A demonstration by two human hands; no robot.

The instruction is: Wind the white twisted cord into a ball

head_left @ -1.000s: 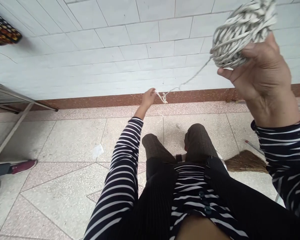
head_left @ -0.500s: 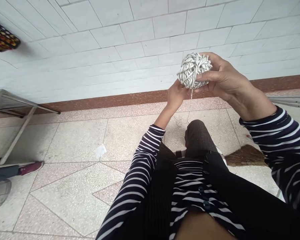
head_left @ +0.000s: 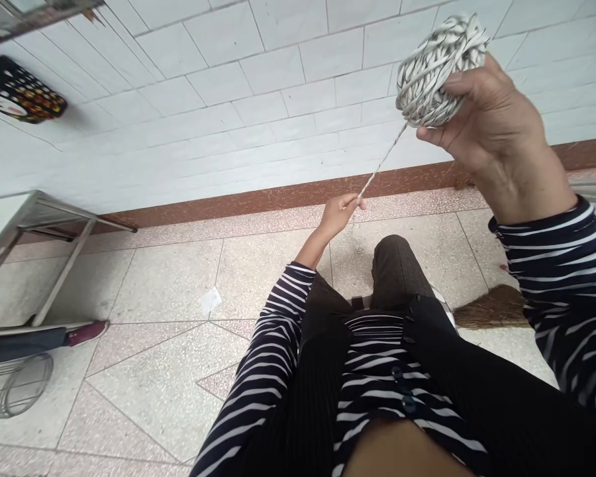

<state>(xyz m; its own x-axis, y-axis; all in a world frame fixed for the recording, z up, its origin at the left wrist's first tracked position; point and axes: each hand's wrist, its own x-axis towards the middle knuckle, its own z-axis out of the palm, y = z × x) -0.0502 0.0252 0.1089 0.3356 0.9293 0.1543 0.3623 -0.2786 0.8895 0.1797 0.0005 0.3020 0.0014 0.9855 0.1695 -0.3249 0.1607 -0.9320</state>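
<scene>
Right hand [head_left: 506,126] up close, raised, fingers curled round ball of cord [head_left: 437,76], white with dark flecks; ball is in front of the wall, held clear of the floor. Strand [head_left: 385,161] runs taut from its underside down to left hand [head_left: 340,213], lower and farther off, closed, pinching it. Below on floor: broom head [head_left: 494,308] right of the knees, white scrap [head_left: 210,301] to the left. Farther left, another person's maroon shoe [head_left: 88,332] near metal-legged desk [head_left: 4,222]. Tiled wall [head_left: 278,132] behind, patterned bag [head_left: 24,89] against it.
</scene>
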